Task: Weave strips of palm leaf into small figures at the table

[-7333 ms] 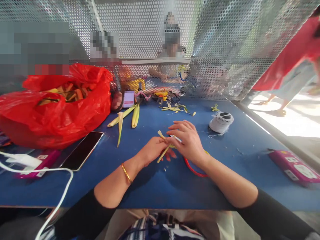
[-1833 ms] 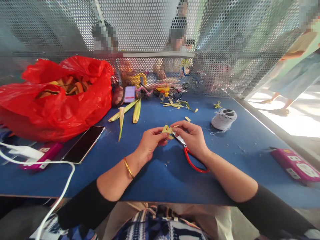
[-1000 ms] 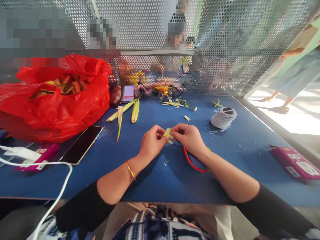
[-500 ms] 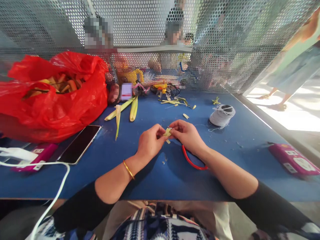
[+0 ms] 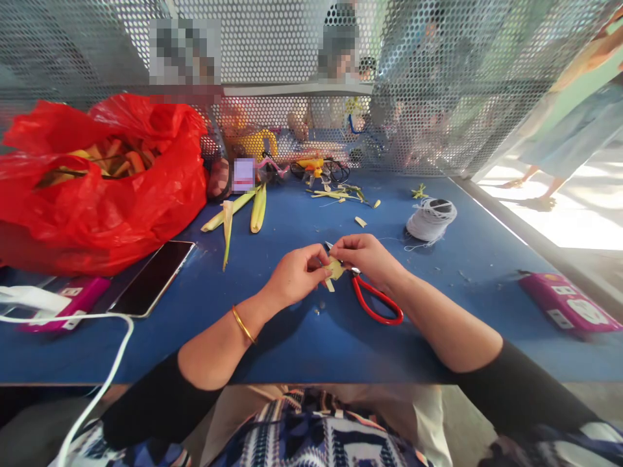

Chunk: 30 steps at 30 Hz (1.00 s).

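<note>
My left hand (image 5: 295, 279) and my right hand (image 5: 366, 255) meet over the middle of the blue table (image 5: 292, 337). Both pinch a small folded yellow leaf piece (image 5: 335, 268) between fingertips. Red-handled scissors (image 5: 374, 305) lie on the table just under and right of my right hand, their tips pointing toward the leaf piece. A gold bangle sits on my left wrist.
A red plastic bag (image 5: 97, 188) of yellow strips sits at the left, with a phone (image 5: 153, 277) and a white cable (image 5: 97, 363) in front. Loose leaf strips (image 5: 243, 211) lie behind my hands. A spool of white thread (image 5: 431, 219) stands right; a pink box (image 5: 564, 305) far right.
The long leaf strip has become a small folded piece. My right hand has lifted slightly off the scissors, so their red handles now show fully.
</note>
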### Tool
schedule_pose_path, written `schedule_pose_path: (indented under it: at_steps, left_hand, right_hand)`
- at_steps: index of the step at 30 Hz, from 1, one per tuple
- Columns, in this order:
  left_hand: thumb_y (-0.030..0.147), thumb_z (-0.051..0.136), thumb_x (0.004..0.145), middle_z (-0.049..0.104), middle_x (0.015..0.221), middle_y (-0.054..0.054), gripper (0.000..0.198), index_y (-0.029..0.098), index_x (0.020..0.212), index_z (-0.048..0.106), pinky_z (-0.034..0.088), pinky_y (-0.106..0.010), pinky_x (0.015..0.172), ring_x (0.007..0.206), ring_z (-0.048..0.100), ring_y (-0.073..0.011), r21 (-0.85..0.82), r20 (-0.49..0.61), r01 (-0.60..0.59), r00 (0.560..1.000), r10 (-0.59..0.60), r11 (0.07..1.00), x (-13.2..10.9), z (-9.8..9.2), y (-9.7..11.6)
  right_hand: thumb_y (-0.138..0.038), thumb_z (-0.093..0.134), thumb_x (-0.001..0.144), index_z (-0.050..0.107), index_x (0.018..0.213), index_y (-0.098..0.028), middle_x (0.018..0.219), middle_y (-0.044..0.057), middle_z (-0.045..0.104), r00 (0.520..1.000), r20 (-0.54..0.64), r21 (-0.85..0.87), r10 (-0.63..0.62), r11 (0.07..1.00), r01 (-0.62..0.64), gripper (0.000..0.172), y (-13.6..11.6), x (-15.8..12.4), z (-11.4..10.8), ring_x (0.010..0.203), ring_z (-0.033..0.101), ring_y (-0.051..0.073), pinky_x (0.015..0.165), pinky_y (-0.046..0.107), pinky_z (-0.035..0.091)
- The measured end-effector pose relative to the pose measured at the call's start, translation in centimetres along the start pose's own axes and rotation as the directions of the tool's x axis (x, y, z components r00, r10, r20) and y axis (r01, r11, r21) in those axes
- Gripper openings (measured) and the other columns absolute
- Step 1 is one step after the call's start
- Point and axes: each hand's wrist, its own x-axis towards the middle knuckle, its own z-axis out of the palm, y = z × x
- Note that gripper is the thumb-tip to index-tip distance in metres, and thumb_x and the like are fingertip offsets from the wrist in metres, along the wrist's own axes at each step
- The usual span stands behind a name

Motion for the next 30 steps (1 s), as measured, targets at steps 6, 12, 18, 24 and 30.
schedule_pose_path:
  at_steps: [6, 12, 18, 24, 30]
  left_hand:
    - [0.028, 0.076, 0.064, 0.064, 0.055, 0.002, 0.028, 0.017, 0.079, 0.055, 0.039, -0.021, 0.048, 0.043, 0.05, -0.0081, -0.248, 0.058, 0.116, 0.993, -0.105, 0.962, 0.1, -0.3, 0.4]
    - [0.034, 0.075, 0.065, 0.055, 0.053, 0.003, 0.026, 0.014, 0.065, 0.058, 0.039, -0.021, 0.048, 0.043, 0.049, -0.0064, -0.343, 0.259, 0.282, 0.945, -0.199, 0.896, -0.2, -0.1, 0.3]
    - [0.038, 0.076, 0.066, 0.053, 0.052, 0.003, 0.033, 0.015, 0.056, 0.055, 0.044, -0.024, 0.052, 0.042, 0.05, -0.007, -0.3, 0.285, 0.248, 0.945, -0.162, 0.921, -0.4, 0.4, 0.3]
    - [0.039, 0.081, 0.06, 0.058, 0.052, 0.002, 0.031, 0.014, 0.06, 0.062, 0.047, -0.024, 0.051, 0.045, 0.055, -0.0093, -0.335, 0.251, 0.272, 0.949, -0.192, 0.902, -0.5, 0.5, 0.7]
    - [0.031, 0.081, 0.061, 0.062, 0.056, 0.001, 0.025, 0.013, 0.073, 0.069, 0.047, -0.021, 0.053, 0.049, 0.056, -0.0078, -0.487, -0.088, 0.177, 0.964, -0.25, 0.855, 0.0, -0.3, 0.9]
  right_hand:
    - [-0.039, 0.057, 0.069, 0.055, 0.063, -0.018, 0.055, -0.004, 0.05, 0.965, -0.142, -0.086, -0.219, 0.974, 0.208, 0.022, 0.7, 0.0, 0.7, 0.053, 0.041, 0.009, 0.052, 0.025, 0.034]
    - [-0.031, 0.056, 0.074, 0.056, 0.065, -0.019, 0.06, -0.003, 0.051, 0.95, -0.087, -0.292, -0.302, 0.919, 0.265, 0.015, 0.8, -0.2, 0.8, 0.056, 0.042, 0.01, 0.053, 0.025, 0.033]
    - [-0.025, 0.055, 0.076, 0.054, 0.063, -0.019, 0.06, -0.003, 0.05, 0.931, -0.153, -0.336, -0.331, 0.904, 0.266, 0.014, 1.2, 0.0, 1.2, 0.057, 0.043, 0.011, 0.054, 0.025, 0.034]
    - [-0.033, 0.052, 0.081, 0.055, 0.068, -0.02, 0.066, -0.001, 0.052, 0.913, -0.253, -0.274, -0.32, 0.929, 0.249, 0.018, 1.0, -0.1, 1.1, 0.056, 0.045, 0.012, 0.052, 0.025, 0.035]
    - [-0.04, 0.053, 0.085, 0.056, 0.068, -0.02, 0.067, 0.0, 0.056, 0.833, -0.176, -0.617, -0.525, 0.718, 0.322, 0.026, -0.8, -1.4, 0.1, 0.061, 0.046, 0.013, 0.058, 0.026, 0.033]
